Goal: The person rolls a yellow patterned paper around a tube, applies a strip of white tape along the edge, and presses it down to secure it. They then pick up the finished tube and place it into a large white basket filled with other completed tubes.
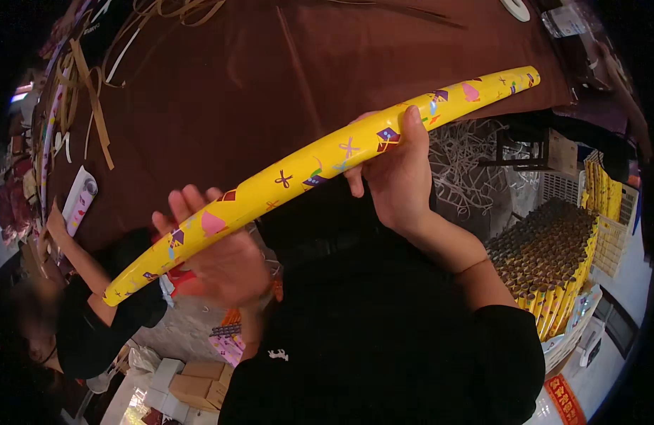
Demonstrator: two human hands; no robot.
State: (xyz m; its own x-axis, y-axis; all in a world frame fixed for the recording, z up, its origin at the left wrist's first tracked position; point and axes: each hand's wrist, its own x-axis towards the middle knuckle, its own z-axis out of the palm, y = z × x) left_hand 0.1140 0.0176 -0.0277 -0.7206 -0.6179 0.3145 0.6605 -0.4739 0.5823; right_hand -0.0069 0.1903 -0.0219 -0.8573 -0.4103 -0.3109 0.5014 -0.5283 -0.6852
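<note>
A long yellow roll (320, 166) with printed bows and pink and purple shapes slants across the view, from lower left to upper right, above the brown-covered table. My right hand (405, 170) grips it right of its middle, thumb over the front and fingers behind. Under the left part of the roll is my left hand (224, 258), palm up, its fingers spread behind the roll and partly blurred; the roll lies across it without the fingers wrapped round.
The brown table (220, 92) bears tan strips (93, 106) at the left. A co-worker (93, 319) at lower left reaches to a pale printed roll (81, 200). At right, a crate (610, 244) stands by many yellow rolls (553, 304). Cardboard boxes (199, 384) sit below.
</note>
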